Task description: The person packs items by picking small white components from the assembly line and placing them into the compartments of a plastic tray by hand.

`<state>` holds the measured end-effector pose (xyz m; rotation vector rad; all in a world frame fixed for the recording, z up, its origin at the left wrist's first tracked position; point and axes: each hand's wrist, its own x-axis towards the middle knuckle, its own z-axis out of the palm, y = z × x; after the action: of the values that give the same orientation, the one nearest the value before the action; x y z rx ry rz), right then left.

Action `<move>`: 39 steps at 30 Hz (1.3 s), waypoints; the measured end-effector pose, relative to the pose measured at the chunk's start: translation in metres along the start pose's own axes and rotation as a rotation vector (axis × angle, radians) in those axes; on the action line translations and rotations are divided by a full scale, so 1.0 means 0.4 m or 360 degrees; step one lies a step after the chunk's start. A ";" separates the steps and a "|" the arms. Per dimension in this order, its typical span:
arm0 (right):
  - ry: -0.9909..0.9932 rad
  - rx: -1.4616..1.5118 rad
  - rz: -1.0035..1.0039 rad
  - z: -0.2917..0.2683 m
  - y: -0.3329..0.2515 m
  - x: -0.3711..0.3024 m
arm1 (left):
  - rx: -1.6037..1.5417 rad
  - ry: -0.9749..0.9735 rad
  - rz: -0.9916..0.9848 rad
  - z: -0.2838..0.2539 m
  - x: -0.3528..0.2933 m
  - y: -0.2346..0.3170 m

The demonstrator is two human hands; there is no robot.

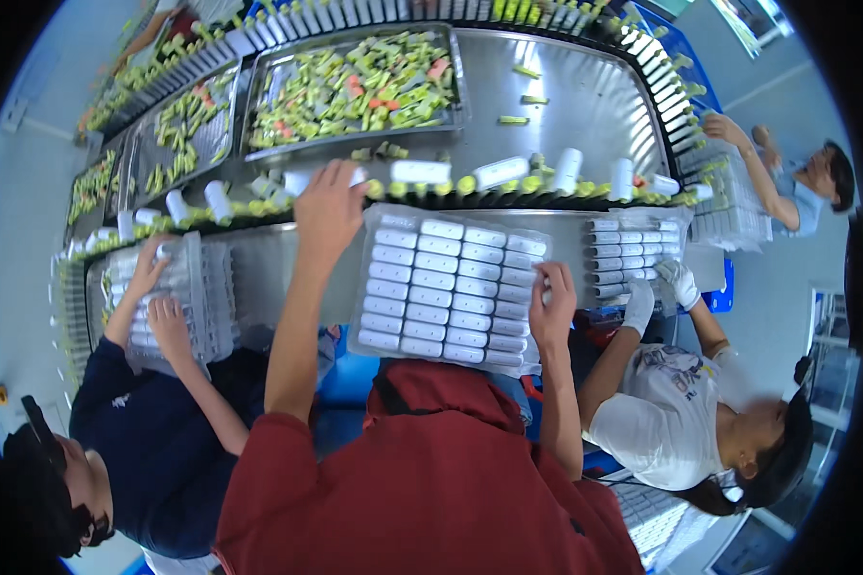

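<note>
My left hand (330, 206) reaches over the near conveyor edge, its fingers closed over a white cylinder (298, 182) that lies sideways and shows on both sides of them. In front of me is a clear plastic tray (367, 287), filled with rows of white cylinders (430, 281) lying flat, each with a small dark mark. My right hand (553, 305) is at the right edge of this tray, its fingers curled together; what they hold, if anything, is too small to make out. More white cylinders (501, 172) lie or stand along the conveyor among yellow-green holders (466, 184).
Beyond the conveyor, a metal tray (460, 91) holds many yellow-green and some red pieces. Co-workers sit on both sides: bare hands (168, 321) over a left tray (194, 287), white-gloved hands (679, 283) at a right tray (676, 225). Another person (796, 187) stands by stacked trays (734, 216).
</note>
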<state>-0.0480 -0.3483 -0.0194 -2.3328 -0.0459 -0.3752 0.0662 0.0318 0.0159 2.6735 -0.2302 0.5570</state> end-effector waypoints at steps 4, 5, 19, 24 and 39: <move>-0.0102 -0.0373 -0.0113 0.088 0.082 0.053 | 0.0423 0.0052 0.0184 -0.037 -0.033 -0.076; -0.0173 -0.0328 -0.0032 0.101 0.092 0.061 | 0.0426 0.0050 0.0127 -0.039 -0.041 -0.085; -0.0158 -0.0646 -0.0298 0.124 0.110 0.117 | -0.0106 -0.0018 -0.0080 0.218 -0.351 0.149; 0.0080 0.0579 -0.0052 0.198 0.066 -0.005 | 0.0106 -0.0242 0.0050 0.247 -0.267 0.239; 0.0340 -0.0416 -0.0597 -0.361 0.161 0.526 | 0.0145 0.0083 -0.0142 0.293 -0.274 0.224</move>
<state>0.1259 -0.5113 0.0923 -2.5242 -0.3527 -0.8600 -0.0138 -0.0893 -0.0970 2.7367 -0.0716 0.6221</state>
